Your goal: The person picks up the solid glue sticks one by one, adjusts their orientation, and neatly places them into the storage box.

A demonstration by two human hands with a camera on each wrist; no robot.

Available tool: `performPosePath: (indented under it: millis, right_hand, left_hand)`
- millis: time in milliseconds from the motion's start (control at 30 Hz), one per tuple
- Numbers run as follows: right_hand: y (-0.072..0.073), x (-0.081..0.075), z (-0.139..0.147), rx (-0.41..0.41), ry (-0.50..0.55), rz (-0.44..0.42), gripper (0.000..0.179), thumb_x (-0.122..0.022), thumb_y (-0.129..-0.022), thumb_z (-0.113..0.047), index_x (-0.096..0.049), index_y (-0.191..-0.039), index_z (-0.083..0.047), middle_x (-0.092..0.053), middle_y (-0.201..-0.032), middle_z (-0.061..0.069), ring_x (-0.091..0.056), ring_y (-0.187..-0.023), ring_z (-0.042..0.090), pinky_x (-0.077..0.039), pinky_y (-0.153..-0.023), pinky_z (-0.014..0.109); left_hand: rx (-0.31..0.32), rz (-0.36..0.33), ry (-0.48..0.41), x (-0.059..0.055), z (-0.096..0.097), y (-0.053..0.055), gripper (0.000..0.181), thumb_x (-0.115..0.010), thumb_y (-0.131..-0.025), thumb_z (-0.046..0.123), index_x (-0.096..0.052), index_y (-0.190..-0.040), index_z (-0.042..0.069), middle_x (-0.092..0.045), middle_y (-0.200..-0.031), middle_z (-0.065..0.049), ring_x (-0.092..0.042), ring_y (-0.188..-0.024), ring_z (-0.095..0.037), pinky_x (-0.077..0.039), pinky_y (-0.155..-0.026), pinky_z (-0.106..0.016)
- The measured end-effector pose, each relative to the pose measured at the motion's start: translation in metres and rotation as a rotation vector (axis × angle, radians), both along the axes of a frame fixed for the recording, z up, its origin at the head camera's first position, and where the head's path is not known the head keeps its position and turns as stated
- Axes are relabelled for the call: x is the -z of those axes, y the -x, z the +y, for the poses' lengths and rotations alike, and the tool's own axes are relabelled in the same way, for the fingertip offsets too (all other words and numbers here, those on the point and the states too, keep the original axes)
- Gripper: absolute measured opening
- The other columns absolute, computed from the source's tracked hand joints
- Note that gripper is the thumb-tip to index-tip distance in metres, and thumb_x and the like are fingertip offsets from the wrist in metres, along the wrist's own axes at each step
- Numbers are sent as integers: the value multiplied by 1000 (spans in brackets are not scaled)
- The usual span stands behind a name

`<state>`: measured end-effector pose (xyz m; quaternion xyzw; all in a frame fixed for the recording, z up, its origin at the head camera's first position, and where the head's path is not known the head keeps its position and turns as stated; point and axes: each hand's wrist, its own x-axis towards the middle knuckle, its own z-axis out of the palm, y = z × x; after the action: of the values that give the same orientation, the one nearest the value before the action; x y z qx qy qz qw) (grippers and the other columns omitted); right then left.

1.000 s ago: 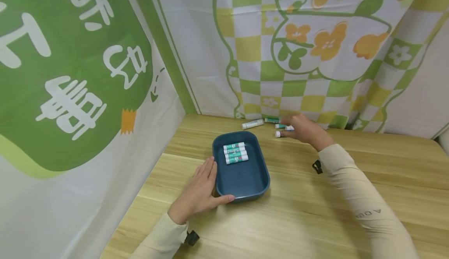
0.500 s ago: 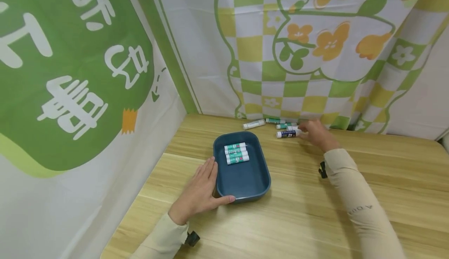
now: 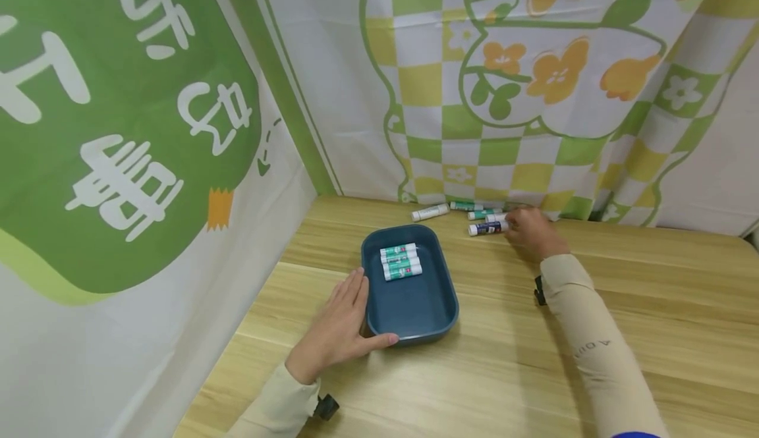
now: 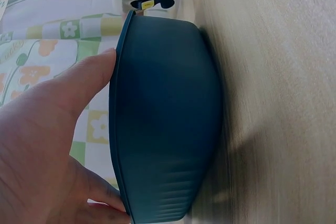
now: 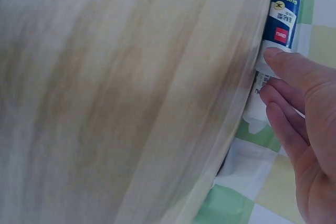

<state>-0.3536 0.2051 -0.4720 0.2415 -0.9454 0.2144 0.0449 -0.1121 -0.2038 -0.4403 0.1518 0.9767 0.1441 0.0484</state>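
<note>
My left hand (image 3: 332, 329) rests against the dark blue tray (image 3: 409, 319), straight fingers along its left side and thumb at the near rim. In the left wrist view the thumb touches the rim of the tray (image 4: 163, 103). Several green-and-white glue sticks (image 3: 400, 261) lie side by side in its far half. At the back of the table, my right hand (image 3: 536, 230) pinches the white end of a navy glue stick (image 3: 487, 228). In the right wrist view the thumb lies on that glue stick (image 5: 283, 14), the other fingers curled beside a white stick (image 5: 257, 100).
Behind the navy one lie green-and-white glue sticks (image 3: 485, 214), near the curtain's foot. A white glue stick (image 3: 429, 212) lies left of them. A patterned curtain (image 3: 510, 155) borders the wooden table (image 3: 474, 385) at the back, a green-and-white cloth (image 3: 196, 240) on the left.
My right hand has shifted right, from over the glue sticks to the navy one's right end, uncovering the sticks. The left hand stays at the tray.
</note>
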Motion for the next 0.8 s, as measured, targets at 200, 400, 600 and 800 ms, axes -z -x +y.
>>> performPosePath:
  millis: [200,400,600,800]
  right_hand:
    - [0,2,0,20,11,-10,7,-74,-94,-6,-75,-96,1,-74,-87,16,-68,-80,29,-58,-75,48]
    - [-2,4,2,12,19,-45,20,-76,-94,-7,-76,-108,7,-77,-98,23,-73,-89,36,-62,-84,54]
    - [-4,5,6,14,105,-91,20,-79,-93,-8,-76,-107,6,-77,-101,24,-73,-94,37,-61,-89,56]
    - [-6,5,7,24,198,-136,25,-81,-94,-12,-76,-110,6,-78,-102,23,-75,-95,36,-63,-89,53]
  left_hand:
    - [-1,5,-7,0,1,0,126,-61,-88,82,-16,-166,-6,-10,-176,-25,-11,-166,-39,-19,-134,-58]
    - [0,3,-9,1,1,0,126,-61,-88,81,-17,-166,-7,-10,-176,-26,-11,-166,-40,-19,-134,-58]
    - [-3,-9,-4,1,2,0,126,-61,-88,81,-15,-166,-6,-9,-177,-25,-10,-166,-39,-18,-134,-57]
    - [-10,-8,-9,1,1,1,126,-62,-88,81,-16,-166,-6,-8,-177,-24,-10,-166,-39,-18,-134,-57]
